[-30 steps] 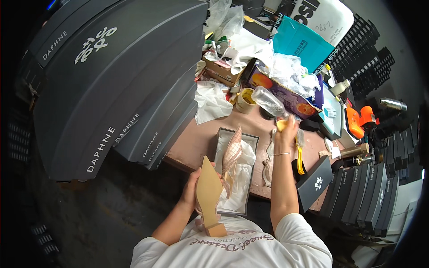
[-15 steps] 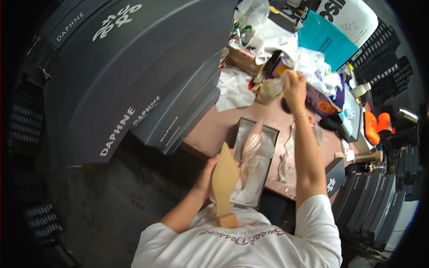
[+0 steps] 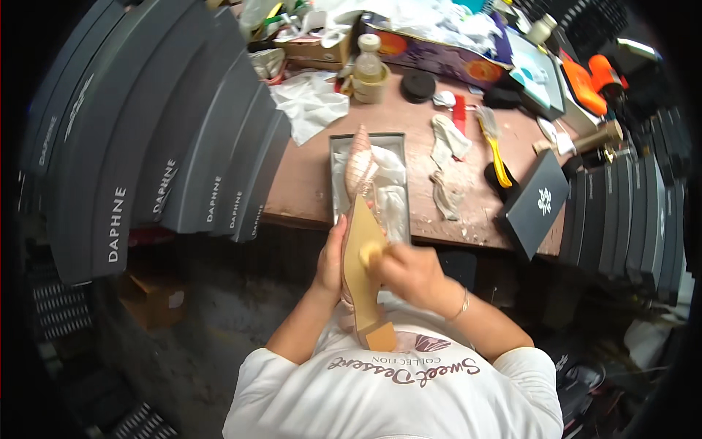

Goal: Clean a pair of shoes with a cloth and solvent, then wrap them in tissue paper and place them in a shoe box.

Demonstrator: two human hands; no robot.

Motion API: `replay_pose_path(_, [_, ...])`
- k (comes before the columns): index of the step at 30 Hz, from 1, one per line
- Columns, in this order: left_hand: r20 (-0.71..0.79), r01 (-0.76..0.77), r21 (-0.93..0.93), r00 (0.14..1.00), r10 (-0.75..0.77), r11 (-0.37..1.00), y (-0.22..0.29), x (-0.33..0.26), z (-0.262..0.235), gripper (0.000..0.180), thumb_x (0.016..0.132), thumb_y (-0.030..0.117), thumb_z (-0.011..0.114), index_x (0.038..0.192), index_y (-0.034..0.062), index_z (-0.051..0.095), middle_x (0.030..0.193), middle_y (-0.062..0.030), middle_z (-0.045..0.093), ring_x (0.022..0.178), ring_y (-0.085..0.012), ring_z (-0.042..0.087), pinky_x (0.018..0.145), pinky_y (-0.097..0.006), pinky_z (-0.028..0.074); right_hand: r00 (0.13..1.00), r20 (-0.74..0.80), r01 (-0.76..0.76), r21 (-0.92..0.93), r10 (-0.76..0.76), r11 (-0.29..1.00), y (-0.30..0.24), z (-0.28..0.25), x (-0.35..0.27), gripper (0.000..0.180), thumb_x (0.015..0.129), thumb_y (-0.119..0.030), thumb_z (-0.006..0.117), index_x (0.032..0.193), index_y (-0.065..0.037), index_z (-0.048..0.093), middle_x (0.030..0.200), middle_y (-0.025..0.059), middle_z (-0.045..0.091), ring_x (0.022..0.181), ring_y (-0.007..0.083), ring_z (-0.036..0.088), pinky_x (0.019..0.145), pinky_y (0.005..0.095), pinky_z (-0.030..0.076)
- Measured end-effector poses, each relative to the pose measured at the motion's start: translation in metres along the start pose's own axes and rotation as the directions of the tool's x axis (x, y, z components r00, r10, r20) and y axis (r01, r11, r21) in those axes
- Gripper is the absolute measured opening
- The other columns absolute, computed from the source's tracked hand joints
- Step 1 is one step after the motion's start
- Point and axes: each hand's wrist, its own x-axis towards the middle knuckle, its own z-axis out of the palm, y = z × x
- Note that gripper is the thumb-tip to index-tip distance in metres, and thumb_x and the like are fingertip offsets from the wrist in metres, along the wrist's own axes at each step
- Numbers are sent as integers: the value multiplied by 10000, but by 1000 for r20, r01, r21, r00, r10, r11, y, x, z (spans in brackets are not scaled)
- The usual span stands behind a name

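My left hand (image 3: 331,257) grips a pink pointed shoe (image 3: 360,296) by its side, tan sole up and block heel toward my chest. Against the middle of that sole my right hand (image 3: 418,276) presses a small pale-yellow pad, perhaps a sponge (image 3: 370,253), pinched in its closed fingers. The pad is partly covered by the fingers and slightly blurred. Just beyond lies the other pink quilted shoe (image 3: 359,167) in an open grey shoebox (image 3: 401,146) lined with white tissue paper (image 3: 393,201).
A clear bottle (image 3: 369,62) stands in a yellowish cup behind the box. Right of it are a round black lid (image 3: 418,86), crumpled cloths (image 3: 447,139), a yellow-handled brush (image 3: 496,150) and a dark box lid (image 3: 536,205). Stacked dark shoeboxes (image 3: 146,146) rise at left, more at right.
My right hand has come back from beside the bottle to the shoe sole, with the pale pad in it. My left hand still holds the shoe. The view has shifted.
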Motion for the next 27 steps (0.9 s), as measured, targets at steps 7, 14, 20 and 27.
replay_pose_path(7, [158, -139, 13, 978, 135, 990, 0, -18, 13, 566, 1008, 443, 231, 1405, 59, 354, 1139, -110, 582, 1001, -182, 582, 878, -312, 477, 938, -187, -261, 170, 291, 950, 0, -9, -29, 183, 775, -1, 680, 930, -30, 586, 766, 126, 566, 624, 294, 574, 517, 362, 464])
replay_pose_path(14, [-43, -101, 144, 993, 108, 984, -7, -13, 6, 578, 999, 463, 239, 1440, 93, 292, 972, -124, 575, 870, -213, 580, 822, -345, 484, 995, -73, 73, 77, -68, 994, -19, -1, -14, 217, 743, -143, 610, 928, -79, 517, 748, 46, 506, 556, 209, 587, 462, 326, 475])
replay_pose_path(20, [-164, -91, 171, 979, 119, 981, -7, -31, 7, 570, 998, 470, 256, 1418, 97, 355, 1248, -103, 529, 1112, -206, 544, 960, -350, 444, 999, 32, -19, -30, 20, 999, -24, 2, 13, 173, 759, -159, 630, 846, -71, 510, 681, 80, 515, 627, 234, 624, 458, 359, 490])
replay_pose_path(27, [-154, -116, 145, 978, 139, 983, -6, -39, -3, 569, 999, 465, 258, 1411, 89, 369, 1256, -85, 533, 1120, -206, 545, 959, -350, 443, 977, 214, 21, 5, -22, 1000, -31, 1, 6, 231, 739, -142, 621, 898, -23, 501, 698, 82, 538, 586, 230, 610, 444, 354, 482])
